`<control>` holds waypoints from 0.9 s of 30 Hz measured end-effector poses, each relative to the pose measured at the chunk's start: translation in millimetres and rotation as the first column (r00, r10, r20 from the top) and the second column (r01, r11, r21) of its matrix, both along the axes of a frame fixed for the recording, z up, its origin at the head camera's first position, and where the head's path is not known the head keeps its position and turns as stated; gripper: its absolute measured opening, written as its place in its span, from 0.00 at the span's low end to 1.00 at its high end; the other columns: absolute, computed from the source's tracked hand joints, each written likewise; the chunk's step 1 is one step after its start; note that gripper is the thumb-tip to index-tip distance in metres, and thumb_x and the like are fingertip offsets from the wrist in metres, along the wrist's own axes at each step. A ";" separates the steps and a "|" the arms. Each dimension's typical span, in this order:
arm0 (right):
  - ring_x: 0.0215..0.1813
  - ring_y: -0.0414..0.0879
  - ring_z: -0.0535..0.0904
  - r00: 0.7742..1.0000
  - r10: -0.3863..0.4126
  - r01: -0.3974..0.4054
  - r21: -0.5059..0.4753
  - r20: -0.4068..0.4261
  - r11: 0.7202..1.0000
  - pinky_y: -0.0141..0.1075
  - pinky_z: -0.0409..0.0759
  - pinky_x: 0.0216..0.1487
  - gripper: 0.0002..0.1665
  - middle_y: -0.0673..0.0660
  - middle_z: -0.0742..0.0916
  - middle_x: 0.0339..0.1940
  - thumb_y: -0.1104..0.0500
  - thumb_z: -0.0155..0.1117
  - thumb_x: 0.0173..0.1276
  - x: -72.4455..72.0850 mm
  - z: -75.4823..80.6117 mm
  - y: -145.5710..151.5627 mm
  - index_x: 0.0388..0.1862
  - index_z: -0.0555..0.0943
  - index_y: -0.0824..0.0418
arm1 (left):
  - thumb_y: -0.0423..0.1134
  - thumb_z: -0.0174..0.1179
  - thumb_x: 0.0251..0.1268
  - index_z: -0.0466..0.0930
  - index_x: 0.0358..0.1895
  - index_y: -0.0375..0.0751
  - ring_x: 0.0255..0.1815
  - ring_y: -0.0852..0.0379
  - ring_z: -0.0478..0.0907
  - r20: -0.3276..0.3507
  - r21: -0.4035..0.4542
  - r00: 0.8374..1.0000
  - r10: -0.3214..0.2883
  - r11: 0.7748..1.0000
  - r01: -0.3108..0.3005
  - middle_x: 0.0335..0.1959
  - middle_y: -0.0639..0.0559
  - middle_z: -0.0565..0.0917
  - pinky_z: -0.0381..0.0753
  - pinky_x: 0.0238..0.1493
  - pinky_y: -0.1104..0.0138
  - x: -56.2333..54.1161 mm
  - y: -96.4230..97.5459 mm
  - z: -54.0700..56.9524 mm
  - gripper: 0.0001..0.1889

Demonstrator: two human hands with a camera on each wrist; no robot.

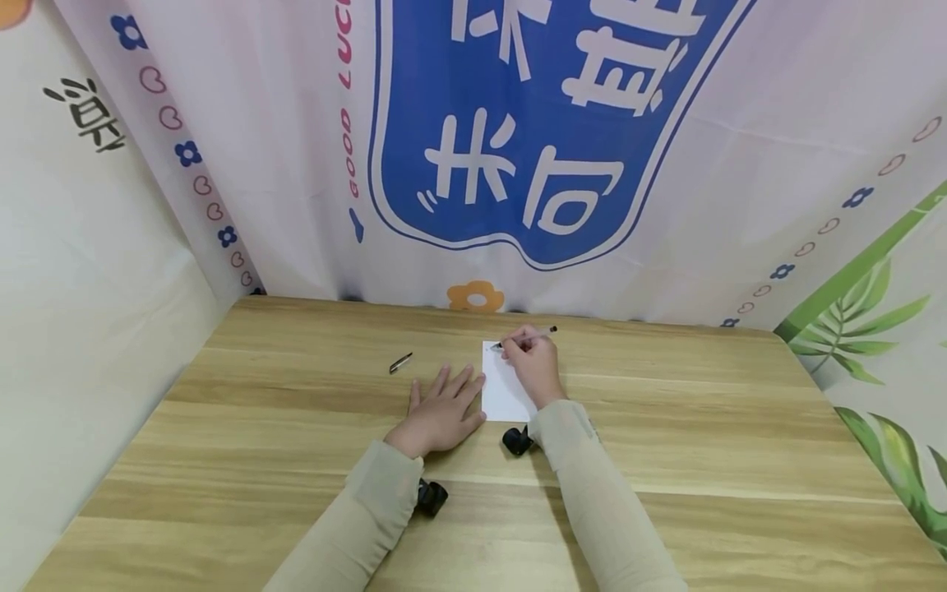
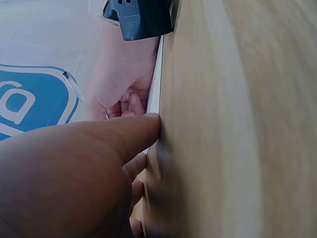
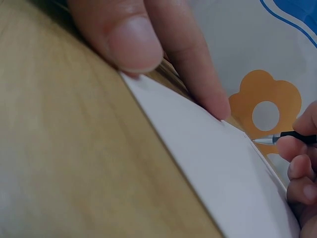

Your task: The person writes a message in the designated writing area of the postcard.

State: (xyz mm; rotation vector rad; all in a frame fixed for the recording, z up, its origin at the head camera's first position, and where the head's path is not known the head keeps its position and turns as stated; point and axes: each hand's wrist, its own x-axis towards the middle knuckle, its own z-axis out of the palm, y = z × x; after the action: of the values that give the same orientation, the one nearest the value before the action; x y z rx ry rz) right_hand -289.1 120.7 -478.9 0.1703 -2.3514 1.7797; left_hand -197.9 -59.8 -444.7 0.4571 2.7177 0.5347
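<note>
A small white sheet of paper (image 1: 503, 395) lies on the wooden table. My right hand (image 1: 534, 362) rests over its upper right part and pinches a pen (image 1: 549, 331). In the right wrist view the pen's silver tip (image 3: 262, 140) is at the far end of the paper (image 3: 198, 144); whether it touches cannot be told. Faint small marks show near the paper's top left corner. My left hand (image 1: 441, 411) lies flat with spread fingers, its thumb and a fingertip at the paper's left edge. A pen cap (image 1: 401, 363) lies to the left, beyond the left hand.
Black wrist cameras sit under the left cuff (image 1: 432, 498) and the right cuff (image 1: 517, 441). A printed curtain (image 1: 296, 205) hangs along the table's back edge. Wood-grain tabletop (image 1: 703, 427) stretches to both sides of the arms.
</note>
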 end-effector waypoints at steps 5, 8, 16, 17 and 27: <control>0.28 0.44 0.79 1.000 0.008 -0.008 0.003 -0.007 1.000 0.29 0.77 0.29 0.06 0.56 0.85 0.26 0.63 0.63 0.72 -1.2 -0.6 -0.1 0.33 0.83 0.62 | 0.56 0.45 0.82 0.48 0.83 0.53 0.83 0.40 0.31 0.003 -0.001 1.000 -0.002 1.000 0.002 0.84 0.51 0.44 0.27 0.73 0.32 -0.8 -0.2 0.5 0.34; 0.28 0.45 0.79 1.000 0.011 -0.011 0.004 -0.005 1.000 0.30 0.77 0.29 0.06 0.56 0.85 0.26 0.64 0.63 0.72 -1.2 -0.8 -0.3 0.33 0.83 0.62 | 0.55 0.45 0.82 0.48 0.83 0.53 0.83 0.40 0.32 0.002 0.003 1.000 -0.004 1.000 0.004 0.84 0.50 0.45 0.27 0.72 0.31 -0.8 -0.3 1.1 0.34; 0.28 0.44 0.79 1.000 0.008 -0.008 0.004 0.005 1.000 0.29 0.77 0.29 0.06 0.57 0.86 0.26 0.64 0.64 0.72 -1.8 -1.2 0.2 0.33 0.83 0.63 | 0.55 0.45 0.82 0.50 0.83 0.54 0.83 0.41 0.34 -0.007 0.002 1.000 0.000 1.000 0.000 0.84 0.51 0.46 0.30 0.73 0.31 0.9 0.8 3.3 0.33; 0.28 0.44 0.79 1.000 0.009 -0.009 0.004 0.006 1.000 0.29 0.77 0.29 0.06 0.57 0.85 0.26 0.64 0.64 0.72 -1.7 -1.1 0.1 0.33 0.83 0.63 | 0.55 0.46 0.82 0.50 0.83 0.54 0.83 0.41 0.34 -0.007 0.004 1.000 0.001 1.000 -0.001 0.84 0.51 0.46 0.30 0.72 0.31 1.1 0.8 3.7 0.33; 0.28 0.45 0.79 1.000 0.013 -0.013 0.010 -0.001 1.000 0.30 0.76 0.28 0.07 0.56 0.85 0.25 0.64 0.63 0.72 -1.6 -1.2 0.6 0.31 0.82 0.63 | 0.55 0.46 0.82 0.49 0.83 0.53 0.83 0.40 0.33 -0.005 0.010 1.000 -0.003 1.000 0.004 0.84 0.50 0.46 0.28 0.72 0.31 0.1 -0.4 1.8 0.34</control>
State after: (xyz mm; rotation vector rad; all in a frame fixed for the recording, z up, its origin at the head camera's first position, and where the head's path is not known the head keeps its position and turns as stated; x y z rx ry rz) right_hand -290.8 121.4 -480.1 0.1885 -2.3641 1.7740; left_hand -197.8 -60.1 -442.9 0.4663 2.7195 0.5474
